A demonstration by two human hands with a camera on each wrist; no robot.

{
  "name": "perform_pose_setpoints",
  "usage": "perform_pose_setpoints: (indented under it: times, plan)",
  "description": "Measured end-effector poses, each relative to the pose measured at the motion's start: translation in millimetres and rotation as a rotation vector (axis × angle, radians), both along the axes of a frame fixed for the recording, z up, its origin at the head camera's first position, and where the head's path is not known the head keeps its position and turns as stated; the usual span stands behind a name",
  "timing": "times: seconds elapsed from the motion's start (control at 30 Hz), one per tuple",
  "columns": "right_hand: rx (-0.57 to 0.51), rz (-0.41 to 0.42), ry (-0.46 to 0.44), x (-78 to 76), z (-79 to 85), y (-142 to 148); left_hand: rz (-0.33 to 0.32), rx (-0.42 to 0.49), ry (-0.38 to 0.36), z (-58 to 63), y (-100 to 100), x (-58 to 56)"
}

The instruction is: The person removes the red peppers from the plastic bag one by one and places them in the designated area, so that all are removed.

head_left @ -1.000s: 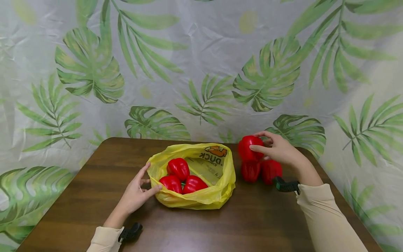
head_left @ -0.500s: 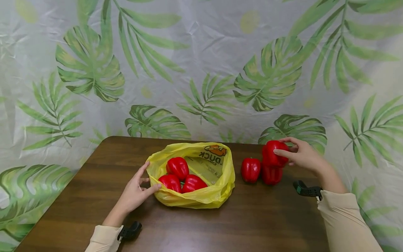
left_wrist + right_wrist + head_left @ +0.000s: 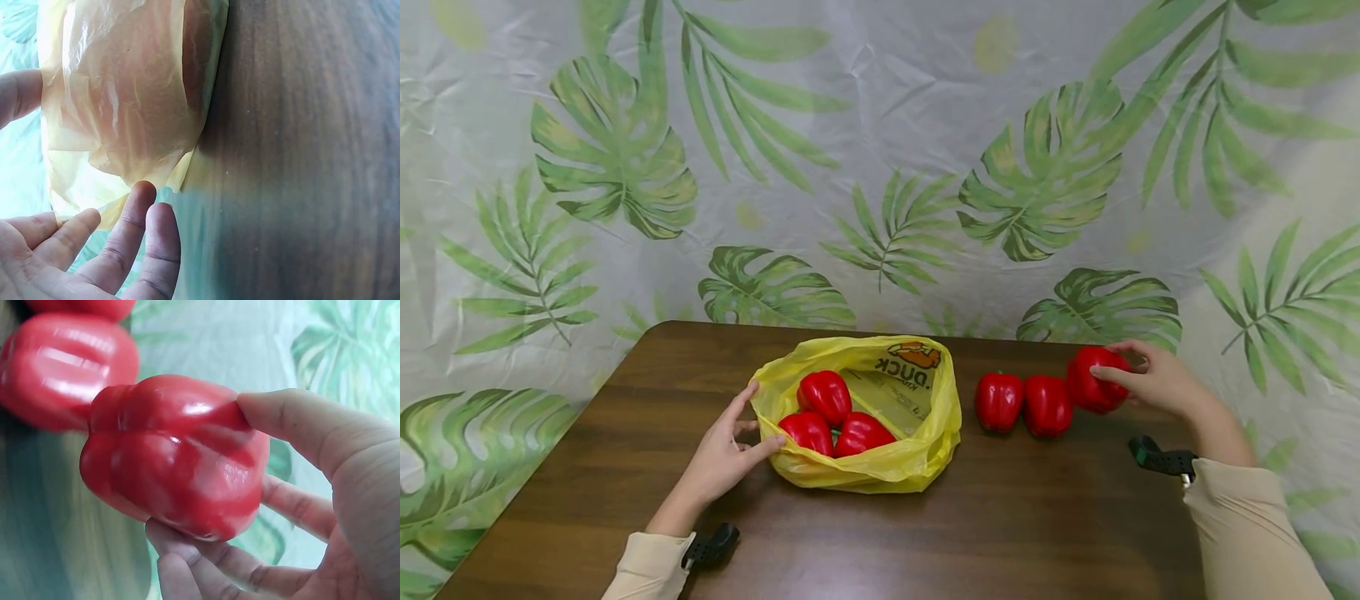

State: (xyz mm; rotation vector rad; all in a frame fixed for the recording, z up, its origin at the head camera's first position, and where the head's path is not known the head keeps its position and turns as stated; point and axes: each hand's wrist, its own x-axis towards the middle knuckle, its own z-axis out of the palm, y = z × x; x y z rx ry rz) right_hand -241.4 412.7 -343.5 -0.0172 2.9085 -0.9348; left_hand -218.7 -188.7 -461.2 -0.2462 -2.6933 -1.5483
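Observation:
My left hand (image 3: 722, 458) holds the left rim of a yellow plastic bag (image 3: 936, 454), thumb and index fingertip at its edge and the other fingers spread outside. Inside the bag lie three red bell peppers (image 3: 824, 398). At the right of the table, my right hand (image 3: 1161, 383) grips another red bell pepper (image 3: 1097, 380) between thumb and fingers. In the right wrist view, that pepper (image 3: 175, 456) lies on its side in the fingers, close beside another pepper (image 3: 72, 369). Two more peppers (image 3: 999, 402) stand in a row between it and the bag.
The brown wooden table (image 3: 880, 542) has its far edge just behind the bag and the peppers. A leaf-patterned sheet (image 3: 880, 167) hangs behind and at both sides. Each wrist wears a small black camera (image 3: 711, 546).
My right hand has carried its pepper to the right, past the two standing peppers, and lowered it to the right end of the row. The left hand and the bag stay put.

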Motion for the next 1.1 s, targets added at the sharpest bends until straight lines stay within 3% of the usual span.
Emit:
perform_pose_setpoints:
  times: [0.23, 0.47, 0.73, 1.1]
  plan:
    - [0.062, -0.027, -0.030, 4.2, -14.4, 23, -0.009, 0.000, -0.001, 0.8, 1, 0.5]
    - [0.207, -0.024, -0.019, -1.0, -30.7, 35, -0.017, 0.004, -0.016, 2.3, 2, 1.8]
    - [0.169, -0.033, -0.077, -3.1, -42.7, 31, -0.017, 0.001, -0.011, 1.0, 0, 1.0]
    - [0.214, -0.014, -0.012, -6.6, -48.7, 23, -0.017, 0.010, -0.008, -0.2, 1, 1.7]
